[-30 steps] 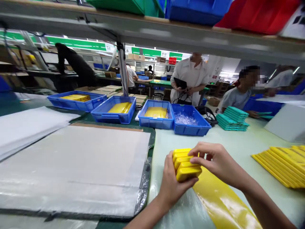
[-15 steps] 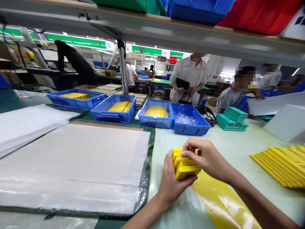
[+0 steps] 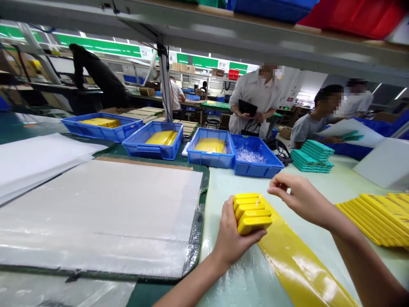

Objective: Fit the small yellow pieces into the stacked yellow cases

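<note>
Yellow block stack live: I'm clenching it in my left hand (right hand is hovering empty, just beside it).

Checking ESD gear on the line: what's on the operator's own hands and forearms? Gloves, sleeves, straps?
Nothing visible. The left hand and right hand are ungloved, and the left forearm and right forearm are bare: no sleeves, wrist straps, watches, cables or markings.

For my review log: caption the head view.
The left hand holds a stack of yellow bars beside a yellow strip, the right hand raised nearby.
</note>
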The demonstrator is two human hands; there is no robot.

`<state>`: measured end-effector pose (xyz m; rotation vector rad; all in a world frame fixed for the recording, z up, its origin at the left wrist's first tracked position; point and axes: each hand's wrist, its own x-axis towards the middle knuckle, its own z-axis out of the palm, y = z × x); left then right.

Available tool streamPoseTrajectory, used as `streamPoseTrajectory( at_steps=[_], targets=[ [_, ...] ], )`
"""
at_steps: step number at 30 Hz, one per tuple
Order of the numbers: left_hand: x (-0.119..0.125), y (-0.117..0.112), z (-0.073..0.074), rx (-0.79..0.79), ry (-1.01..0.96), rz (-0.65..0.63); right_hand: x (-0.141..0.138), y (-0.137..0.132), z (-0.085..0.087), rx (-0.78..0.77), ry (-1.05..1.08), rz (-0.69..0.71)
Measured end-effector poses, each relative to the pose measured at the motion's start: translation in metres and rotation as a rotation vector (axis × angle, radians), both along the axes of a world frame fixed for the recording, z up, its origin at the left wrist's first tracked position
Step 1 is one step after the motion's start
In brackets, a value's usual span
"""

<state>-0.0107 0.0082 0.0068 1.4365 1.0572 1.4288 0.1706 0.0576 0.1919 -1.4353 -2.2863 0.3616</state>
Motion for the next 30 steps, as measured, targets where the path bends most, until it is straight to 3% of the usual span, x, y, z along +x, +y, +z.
streamPoseTrajectory(
  at_steps=[5,10,16,18,22,24,30],
  targets=[
    [0.001,0.000,-0.001,-0.014,-0.002,-0.008,-0.017,-0.006,-0.010,-0.125,0.140,0.077],
    [0.001,-0.001,-0.004,-0.005,0.014,-0.014,-0.012,-0.017,-0.028,-0.127,0.037,0.156],
    [0.001,0.000,-0.005,0.011,0.006,-0.009,0.009,-0.013,-0.027,0.119,-0.122,-0.060],
    [0.001,0.000,-0.003,0.004,0.004,-0.010,-0.005,-0.009,-0.024,0.109,-0.048,-0.020],
    [0.000,0.001,0.000,0.000,-0.018,-0.008,-0.051,-0.006,-0.022,-0.053,0.075,0.191],
    [0.000,0.002,0.001,0.002,-0.024,-0.006,-0.063,-0.006,-0.025,-0.075,0.062,0.212],
    [-0.001,0.001,0.001,-0.020,-0.006,-0.017,-0.030,0.000,-0.017,-0.005,-0.131,-0.018]
  ],
)
